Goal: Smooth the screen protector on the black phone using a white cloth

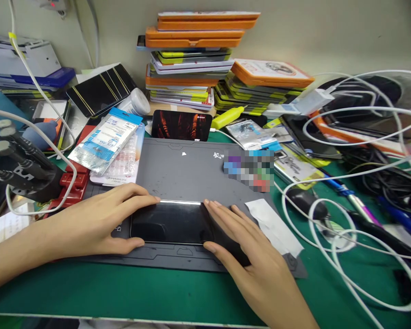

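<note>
A black smartphone [174, 222] lies sideways, dark face up, on the grey work mat [178, 169]. My left hand [106, 219] holds its left end, fingertips on the far edge and thumb at the near edge. Around the right end curves my right hand [243, 242], fingers at the far edge and thumb at the near one. That end is partly hidden under the right palm. Close to my right hand lies a crumpled white wipe [274, 226]. Behind the mat a second phone [181, 125] stands propped with a lit red picture, a white cable plugged into it.
Stacked orange and yellow boxes [195, 39] rise at the back. A black screwdriver holder [34, 178] stands left, near blue-and-clear packets [106, 137]. White cables [332, 219] loop across the right side. A yellow bottle [228, 117] lies behind the mat. Part of the mat is pixelated.
</note>
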`<action>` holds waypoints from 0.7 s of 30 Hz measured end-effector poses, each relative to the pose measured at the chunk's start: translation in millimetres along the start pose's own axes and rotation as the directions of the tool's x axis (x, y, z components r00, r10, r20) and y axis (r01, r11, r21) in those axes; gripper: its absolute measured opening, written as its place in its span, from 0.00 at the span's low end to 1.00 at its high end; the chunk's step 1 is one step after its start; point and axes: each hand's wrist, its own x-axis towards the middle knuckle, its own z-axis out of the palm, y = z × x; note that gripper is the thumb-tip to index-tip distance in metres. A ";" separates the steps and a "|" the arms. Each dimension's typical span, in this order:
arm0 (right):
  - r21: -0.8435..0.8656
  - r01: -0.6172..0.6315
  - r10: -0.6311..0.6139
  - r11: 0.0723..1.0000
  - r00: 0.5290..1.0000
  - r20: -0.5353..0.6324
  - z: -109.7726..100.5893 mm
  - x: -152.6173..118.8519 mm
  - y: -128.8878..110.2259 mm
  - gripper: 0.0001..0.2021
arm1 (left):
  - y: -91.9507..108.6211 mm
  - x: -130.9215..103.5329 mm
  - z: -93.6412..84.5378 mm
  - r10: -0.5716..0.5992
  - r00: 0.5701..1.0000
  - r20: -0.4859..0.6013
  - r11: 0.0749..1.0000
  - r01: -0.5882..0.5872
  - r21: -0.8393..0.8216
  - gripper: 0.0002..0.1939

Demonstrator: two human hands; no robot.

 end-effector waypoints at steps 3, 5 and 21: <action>0.014 -0.013 0.013 1.000 1.000 0.003 -0.5 0.1 -0.8 0.27 | 0.0 0.4 -0.3 -0.005 1.000 0.009 1.000 0.004 0.010 0.35; 0.031 -0.024 0.024 0.999 1.000 0.003 -0.6 0.5 -1.4 0.27 | -0.6 0.7 -0.3 -0.008 1.000 0.012 1.000 0.007 0.017 0.35; 0.076 -0.057 0.056 0.996 0.998 0.008 -1.0 0.8 -3.2 0.27 | 0.3 0.9 -0.4 -0.011 1.000 0.013 1.000 0.011 0.011 0.35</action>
